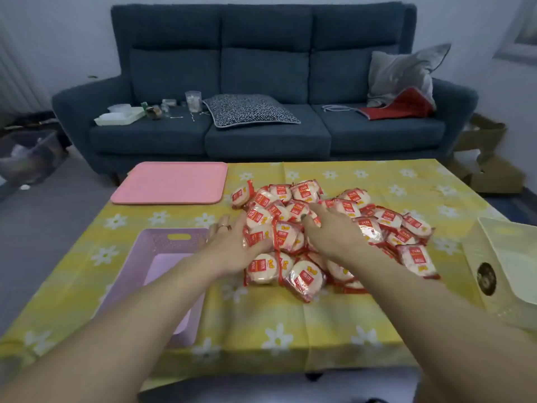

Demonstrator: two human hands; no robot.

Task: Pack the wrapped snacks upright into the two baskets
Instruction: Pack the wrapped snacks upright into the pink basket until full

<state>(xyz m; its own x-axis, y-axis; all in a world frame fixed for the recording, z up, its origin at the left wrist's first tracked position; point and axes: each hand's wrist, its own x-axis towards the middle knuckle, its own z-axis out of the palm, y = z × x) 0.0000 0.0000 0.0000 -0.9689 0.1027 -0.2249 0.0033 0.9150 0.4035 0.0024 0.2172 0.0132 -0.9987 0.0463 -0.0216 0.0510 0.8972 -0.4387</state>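
While both hands reach into it, the pile of wrapped snacks (325, 228) sits around the middle of the table (261, 324), spreading toward 3 o'clock. Each snack is a round, pale, puffy disc sealed in crinkly clear plastic with red edges and a red label panel, plus a small yellow mark. The writing on the labels is too small and blurry for me to read.

The left hand (232, 242) lies at the pile's 9 o'clock edge, fingers spread fairly wide and straight against the packets, a ring on one finger. The right hand (331, 231) rests on top of the heap near its centre, fingers also spread and loosely flat over the wrappers. Can't tell if either is actually pinching a packet.

At 8 o'clock from the pile there's a lilac plastic basket (151, 245), rectangular, with perforated walls and a slot handle. At 3 o'clock a cream basket (494, 269) lies tilted on its side with a round dark sticker on its wall. A flat pink tray (171, 183) with rounded corners sits at 11 o'clock. The tablecloth is glossy yellow check with white daisies.
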